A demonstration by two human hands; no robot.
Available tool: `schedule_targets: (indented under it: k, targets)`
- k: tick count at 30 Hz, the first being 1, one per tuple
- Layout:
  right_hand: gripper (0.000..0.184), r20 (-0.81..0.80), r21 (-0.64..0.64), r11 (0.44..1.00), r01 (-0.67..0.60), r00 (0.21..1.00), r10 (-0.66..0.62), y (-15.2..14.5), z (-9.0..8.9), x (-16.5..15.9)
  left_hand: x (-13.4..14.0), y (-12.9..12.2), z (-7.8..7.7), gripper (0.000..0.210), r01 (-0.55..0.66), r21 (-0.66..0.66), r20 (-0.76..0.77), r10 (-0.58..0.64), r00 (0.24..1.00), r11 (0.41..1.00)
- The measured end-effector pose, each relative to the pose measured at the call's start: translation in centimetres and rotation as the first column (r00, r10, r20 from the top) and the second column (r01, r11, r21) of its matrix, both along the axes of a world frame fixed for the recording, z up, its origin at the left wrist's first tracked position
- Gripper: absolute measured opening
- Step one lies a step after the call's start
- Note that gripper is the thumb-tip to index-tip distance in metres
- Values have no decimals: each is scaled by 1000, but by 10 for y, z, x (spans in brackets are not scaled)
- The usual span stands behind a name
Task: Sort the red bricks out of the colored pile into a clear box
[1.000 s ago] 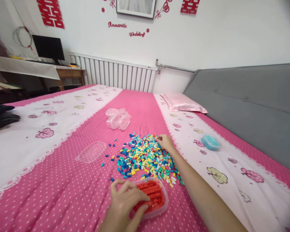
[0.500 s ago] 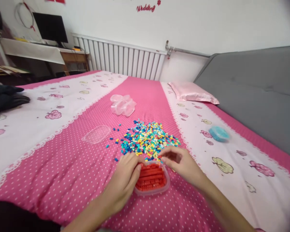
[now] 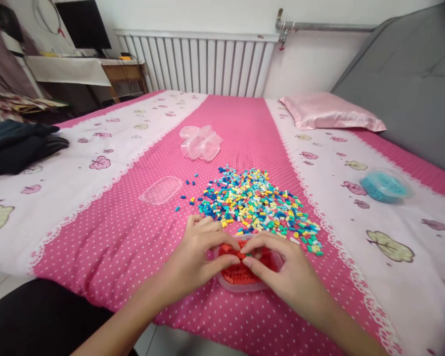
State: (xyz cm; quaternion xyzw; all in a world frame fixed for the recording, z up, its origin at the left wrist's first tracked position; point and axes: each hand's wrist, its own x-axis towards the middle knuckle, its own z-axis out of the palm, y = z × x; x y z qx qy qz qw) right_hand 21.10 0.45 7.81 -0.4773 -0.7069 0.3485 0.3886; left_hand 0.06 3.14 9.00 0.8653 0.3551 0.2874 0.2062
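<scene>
My left hand (image 3: pixel 202 247) and my right hand (image 3: pixel 285 259) meet over a clear plastic container (image 3: pixel 241 288). Thumbs and forefingers of both hands pinch small red toy bricks (image 3: pixel 241 255), fingertips nearly touching. Rows of red bricks (image 3: pixel 246 280) fill the container below, partly hidden by my hands. Just beyond it spreads a loose pile of small bricks (image 3: pixel 259 200) in blue, teal, yellow, white and a few other colours. A few stray blue and yellow ones lie left of the pile.
A clear lid (image 3: pixel 162 190) lies flat on the pink bedspread (image 3: pixel 114 232). Farther back is a group of clear containers (image 3: pixel 200 143). To the right, another container holds blue bricks (image 3: pixel 383 185). A pink pillow (image 3: pixel 330 111) and dark folded clothes (image 3: pixel 18 148) rest on the bed.
My right hand has come from the pile's near edge to over the container, bringing a red piece to my left hand. The view has tilted downward, and the pile is more spread toward the right.
</scene>
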Motion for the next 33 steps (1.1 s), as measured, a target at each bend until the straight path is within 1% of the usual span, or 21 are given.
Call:
schedule_targets:
  k: [4,6,8,10,13,15,17,20,24,28,30,33]
  targets:
    - [7,36,25,999,29,999,-30,1,-2,-1,-5,6,2,14,40,54,-45,-38,998,998]
    - [9,75,65,997,48,996,-53,1,0,4,-11,9,6,15,85,88,-108,-75,991,992]
    - [9,103,114,991,65,992,-77,2,2,15,-16,12,14,18,141,120,-196,-115,974,983]
    - [9,121,139,988,73,989,-91,2,4,28,-18,15,25,21,200,135,-304,-152,941,970]
    - [9,137,142,986,86,985,-105,3,5,47,-14,17,43,30,312,135,-465,-217,858,941]
    - [11,138,164,982,93,984,-116,3,5,54,-8,19,53,33,367,112,-532,-256,807,923]
    - [13,138,202,974,99,982,-129,3,6,57,-1,21,59,34,398,94,-566,-280,776,913]
    - [15,143,245,965,97,980,-135,2,8,56,7,24,62,35,449,77,-618,-311,722,890]
    - [15,167,234,969,79,979,-120,2,9,55,15,31,61,36,519,54,-636,-371,676,853]
    - [12,173,256,964,78,977,-125,1,7,53,21,40,62,40,566,1,-669,-420,613,825]
    - [12,173,266,962,64,978,-113,1,6,50,25,45,62,42,555,-47,-661,-442,606,830]
    - [15,165,282,959,27,983,-76,0,5,43,31,50,62,45,512,-153,-590,-494,639,845]
